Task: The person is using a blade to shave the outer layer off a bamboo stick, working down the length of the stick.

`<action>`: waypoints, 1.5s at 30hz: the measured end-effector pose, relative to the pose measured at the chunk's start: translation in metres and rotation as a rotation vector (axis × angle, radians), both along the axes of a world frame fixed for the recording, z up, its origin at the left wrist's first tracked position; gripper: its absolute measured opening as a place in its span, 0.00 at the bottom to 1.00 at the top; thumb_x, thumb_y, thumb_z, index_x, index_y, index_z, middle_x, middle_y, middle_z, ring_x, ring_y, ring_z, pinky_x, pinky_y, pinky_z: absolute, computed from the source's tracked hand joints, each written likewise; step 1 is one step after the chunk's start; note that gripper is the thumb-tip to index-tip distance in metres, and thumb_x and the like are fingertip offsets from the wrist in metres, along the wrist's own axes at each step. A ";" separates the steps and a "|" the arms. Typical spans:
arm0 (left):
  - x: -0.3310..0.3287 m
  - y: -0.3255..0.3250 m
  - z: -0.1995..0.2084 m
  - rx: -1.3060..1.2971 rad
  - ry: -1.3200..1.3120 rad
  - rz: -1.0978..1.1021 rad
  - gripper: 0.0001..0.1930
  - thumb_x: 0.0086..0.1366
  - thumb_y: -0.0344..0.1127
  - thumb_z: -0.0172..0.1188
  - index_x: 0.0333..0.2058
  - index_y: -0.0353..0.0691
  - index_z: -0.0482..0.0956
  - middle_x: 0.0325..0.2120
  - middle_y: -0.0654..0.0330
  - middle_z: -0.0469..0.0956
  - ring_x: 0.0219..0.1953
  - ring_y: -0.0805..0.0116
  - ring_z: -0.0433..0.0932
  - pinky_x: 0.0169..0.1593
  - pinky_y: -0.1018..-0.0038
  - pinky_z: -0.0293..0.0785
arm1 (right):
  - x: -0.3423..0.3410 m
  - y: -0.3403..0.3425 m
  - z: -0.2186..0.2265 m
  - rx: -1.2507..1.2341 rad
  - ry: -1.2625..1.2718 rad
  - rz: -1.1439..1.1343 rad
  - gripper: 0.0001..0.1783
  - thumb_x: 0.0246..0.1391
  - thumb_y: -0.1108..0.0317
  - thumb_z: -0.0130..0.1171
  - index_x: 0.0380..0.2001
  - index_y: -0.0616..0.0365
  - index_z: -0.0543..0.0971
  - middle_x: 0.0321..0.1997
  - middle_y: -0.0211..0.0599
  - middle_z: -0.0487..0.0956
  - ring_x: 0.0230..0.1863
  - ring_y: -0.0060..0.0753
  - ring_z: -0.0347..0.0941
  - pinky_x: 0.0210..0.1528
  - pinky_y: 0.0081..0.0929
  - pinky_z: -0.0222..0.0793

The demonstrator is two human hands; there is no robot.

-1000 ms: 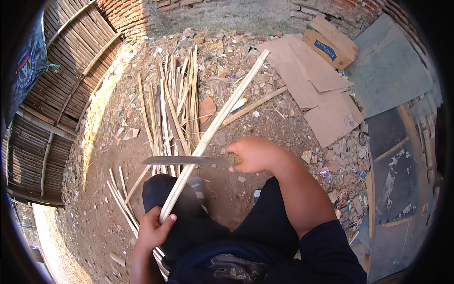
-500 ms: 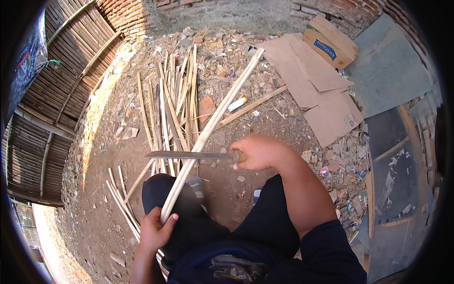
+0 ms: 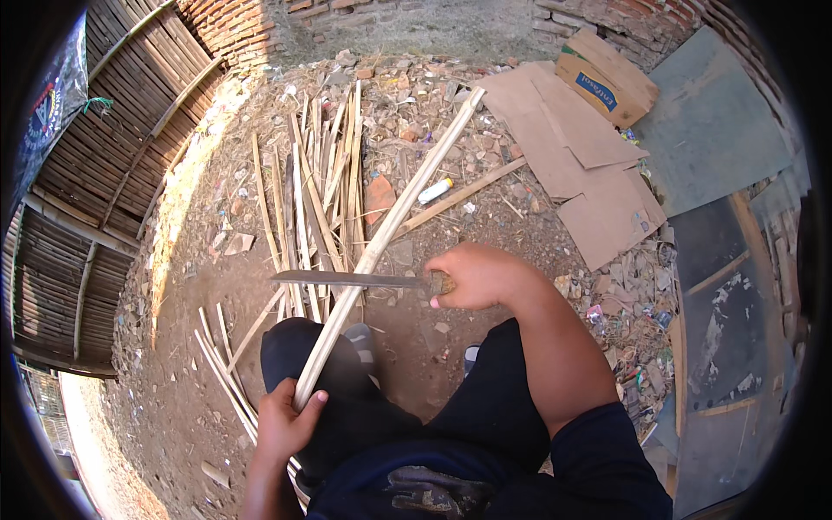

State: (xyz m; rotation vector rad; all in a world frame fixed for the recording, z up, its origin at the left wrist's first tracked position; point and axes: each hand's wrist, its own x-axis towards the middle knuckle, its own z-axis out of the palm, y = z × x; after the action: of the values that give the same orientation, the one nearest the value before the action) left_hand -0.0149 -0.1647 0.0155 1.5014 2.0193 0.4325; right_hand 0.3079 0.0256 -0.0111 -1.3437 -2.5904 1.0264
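Observation:
My left hand [image 3: 290,425] is closed round the lower end of a long pale bamboo strip [image 3: 414,192], above my left knee. From there the strip slants up and away to the right. A machete [image 3: 347,278] lies across it, with the blade pointing left and its edge meeting or crossing over the strip; whether it has cut in cannot be made out. My right hand [image 3: 475,274] grips the short handle, its fingers wrapped round it.
Split bamboo strips [image 3: 312,186] lie in a loose pile beyond my knees, with several more beside my left leg. Flattened cardboard [image 3: 563,130] and a cardboard box [image 3: 607,80] lie at the far right, near grey sheets [image 3: 719,121]. A bamboo wall [image 3: 121,113] stands left. Rubble covers the ground.
The machete's tip has risen slightly, so the blade tilts a little differently across the strip. My left hand and the bamboo strip have stayed in nearly the same place.

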 end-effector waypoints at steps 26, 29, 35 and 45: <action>-0.003 -0.002 -0.005 0.084 -0.002 -0.012 0.19 0.61 0.41 0.71 0.24 0.33 0.74 0.11 0.60 0.68 0.16 0.77 0.65 0.21 0.72 0.63 | 0.023 0.021 -0.003 -0.069 0.012 -0.148 0.32 0.48 0.51 0.71 0.53 0.57 0.79 0.47 0.54 0.82 0.53 0.54 0.77 0.54 0.44 0.73; -0.001 -0.001 -0.003 0.077 0.005 -0.008 0.19 0.61 0.41 0.71 0.23 0.33 0.73 0.11 0.60 0.68 0.16 0.77 0.65 0.21 0.72 0.63 | 0.037 0.030 -0.009 -0.003 0.028 -0.246 0.32 0.50 0.48 0.70 0.52 0.59 0.79 0.46 0.56 0.81 0.50 0.54 0.78 0.51 0.43 0.73; -0.002 0.000 -0.005 0.065 0.009 -0.015 0.20 0.61 0.42 0.72 0.23 0.34 0.73 0.11 0.60 0.68 0.16 0.77 0.65 0.21 0.71 0.63 | 0.000 0.002 0.004 -0.031 -0.052 0.023 0.30 0.50 0.49 0.69 0.53 0.54 0.79 0.44 0.53 0.82 0.48 0.55 0.79 0.49 0.46 0.74; -0.001 -0.001 -0.002 0.074 0.010 -0.006 0.19 0.60 0.42 0.72 0.24 0.33 0.74 0.11 0.60 0.69 0.16 0.77 0.65 0.21 0.72 0.64 | 0.022 0.022 -0.003 -0.093 0.007 -0.143 0.32 0.50 0.51 0.69 0.56 0.55 0.78 0.50 0.51 0.82 0.53 0.53 0.78 0.55 0.46 0.73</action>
State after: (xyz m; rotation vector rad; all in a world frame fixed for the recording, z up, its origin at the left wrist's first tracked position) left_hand -0.0155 -0.1660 0.0131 1.5563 2.0258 0.5029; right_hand 0.3297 0.0474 -0.0141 -1.5177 -2.4272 1.1372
